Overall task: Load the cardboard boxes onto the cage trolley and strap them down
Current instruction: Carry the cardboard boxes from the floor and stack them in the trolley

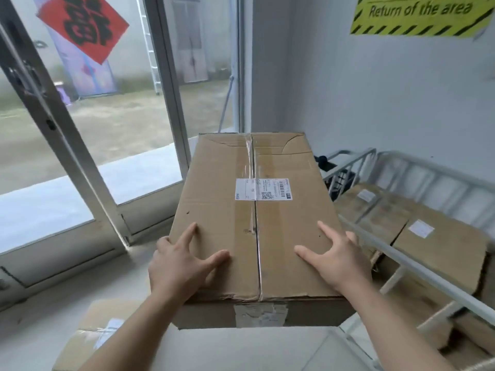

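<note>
Seen from the head, the cardboard box sits straight ahead between both hands, its near end under the palms and its far end well beyond the fingertips. The left hand lies on the top by the left edge. Its forefinger and thumb are straight and spread wide apart on the cardboard, while the outer fingers go over the edge, and how they lie down the side cannot be told. The right hand mirrors it by the right edge: forefinger and thumb splayed flat on the top, outer fingers reaching the right edge. A line of clear tape runs along the box between the two thumbs, and a white label sits across it, further out than the forefingers. What carries the box from below cannot be seen. Just right of the right hand's fingers runs the pale rail of the cage trolley, with more boxes lying inside it. Below the left forearm, another box lies on the floor. Left of the left hand's fingers stands a glass door bearing a red paper. High above the right hand's fingers, a yellow sign hangs on the wall.
</note>
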Action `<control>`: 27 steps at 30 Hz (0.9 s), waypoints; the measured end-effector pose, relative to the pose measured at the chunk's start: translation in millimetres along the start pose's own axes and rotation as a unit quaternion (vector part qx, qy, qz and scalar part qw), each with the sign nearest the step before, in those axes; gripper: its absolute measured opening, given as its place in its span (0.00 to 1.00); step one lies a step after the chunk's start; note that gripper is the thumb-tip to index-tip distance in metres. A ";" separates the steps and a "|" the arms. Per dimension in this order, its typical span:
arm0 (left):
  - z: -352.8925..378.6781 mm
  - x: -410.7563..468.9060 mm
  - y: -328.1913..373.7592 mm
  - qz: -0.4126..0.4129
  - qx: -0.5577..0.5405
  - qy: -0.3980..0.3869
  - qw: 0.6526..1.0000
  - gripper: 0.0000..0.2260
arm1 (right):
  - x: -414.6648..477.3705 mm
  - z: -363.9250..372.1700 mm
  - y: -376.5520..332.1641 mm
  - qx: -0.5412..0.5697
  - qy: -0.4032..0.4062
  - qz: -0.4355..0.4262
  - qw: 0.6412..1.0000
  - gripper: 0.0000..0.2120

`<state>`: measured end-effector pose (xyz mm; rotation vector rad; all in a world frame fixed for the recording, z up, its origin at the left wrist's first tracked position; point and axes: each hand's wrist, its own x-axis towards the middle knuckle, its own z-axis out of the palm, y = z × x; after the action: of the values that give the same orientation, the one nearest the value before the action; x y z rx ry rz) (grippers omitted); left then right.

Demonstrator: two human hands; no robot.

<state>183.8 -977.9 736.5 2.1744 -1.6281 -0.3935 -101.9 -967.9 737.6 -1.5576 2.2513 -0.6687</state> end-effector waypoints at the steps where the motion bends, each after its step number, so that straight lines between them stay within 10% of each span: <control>1: 7.4 0.1 18.2 0.017 0.002 -0.004 1.000 0.47 | 1.8 -12.3 14.3 0.003 0.011 0.014 1.000 0.43; 27: 219.5 -65.7 410.9 0.322 0.014 -0.173 0.931 0.48 | 23.9 -226.7 336.0 0.020 0.183 0.297 0.937 0.44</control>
<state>-281.5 -1047.3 734.9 1.5053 -2.4204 -0.5671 -489.5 -847.2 744.5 -0.6875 2.7561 -0.8549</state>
